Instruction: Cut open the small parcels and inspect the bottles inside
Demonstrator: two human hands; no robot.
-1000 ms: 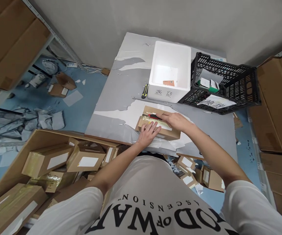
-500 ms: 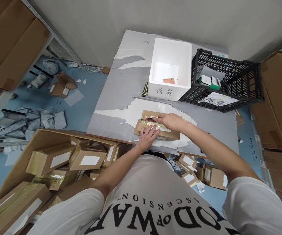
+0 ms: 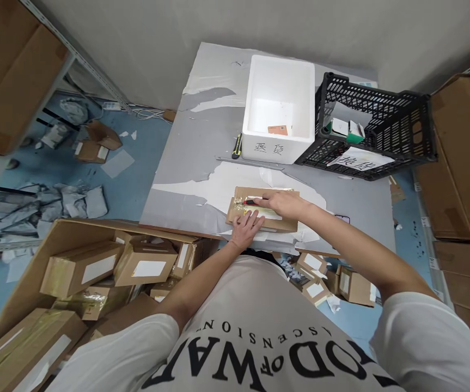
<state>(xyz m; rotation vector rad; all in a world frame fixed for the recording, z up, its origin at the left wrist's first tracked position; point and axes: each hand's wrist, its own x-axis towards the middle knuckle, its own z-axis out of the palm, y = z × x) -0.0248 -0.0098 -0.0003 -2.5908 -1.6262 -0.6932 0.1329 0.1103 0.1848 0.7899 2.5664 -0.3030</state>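
A taped cardboard box with a white label lies on the table near its front edge. My left hand rests on the box's near left part, its fingers spread over the top. In my right hand is a red and black utility knife, with the index finger stretched along it. The knife lies low over the taped top towards the box's left end; the blade tip is too small to make out.
Behind the box stand a white foam bin, a yellow-black cutter and a black plastic crate. A phone lies at the right. A large carton full of boxes adjoins the table's front left.
The view has shifted slightly. Both hands stay on the box, the right still gripping the knife, which has moved only a little. More of the phone now shows beside my right arm.
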